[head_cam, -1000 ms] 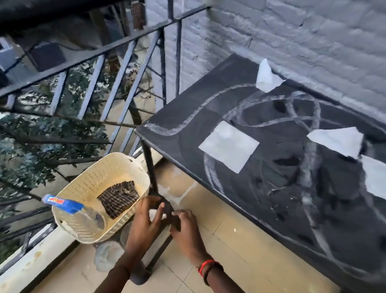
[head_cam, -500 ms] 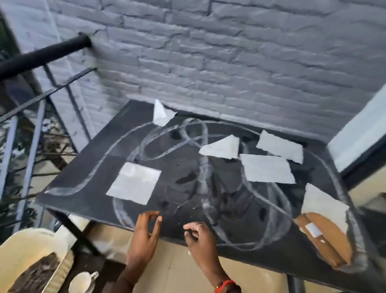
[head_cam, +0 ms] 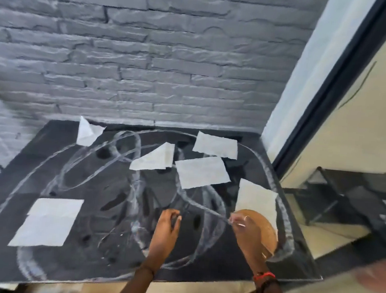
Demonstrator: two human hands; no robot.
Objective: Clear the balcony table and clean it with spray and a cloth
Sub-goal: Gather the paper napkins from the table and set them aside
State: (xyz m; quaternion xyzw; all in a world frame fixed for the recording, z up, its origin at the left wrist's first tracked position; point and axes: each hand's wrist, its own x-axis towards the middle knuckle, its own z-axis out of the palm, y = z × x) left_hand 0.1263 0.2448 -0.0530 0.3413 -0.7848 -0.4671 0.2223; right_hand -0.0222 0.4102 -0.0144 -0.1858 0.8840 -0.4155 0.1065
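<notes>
Left hand [head_cam: 166, 228] is loosely curled above the table [head_cam: 97, 264], nothing held. Right hand [head_cam: 247, 237] is laid over the brown disc [head_cam: 269, 232] at the near right corner (blurred, so the grasp cannot be told). The disc should be lifted first, then the paper scraps [head_cam: 47, 222] spread across the top gathered near to far.

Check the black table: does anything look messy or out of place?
Yes. Six white paper scraps lie scattered across the black tabletop, one at the back left curling up. White chalky smears loop all over it, and a brown round board sits at the right edge.
</notes>
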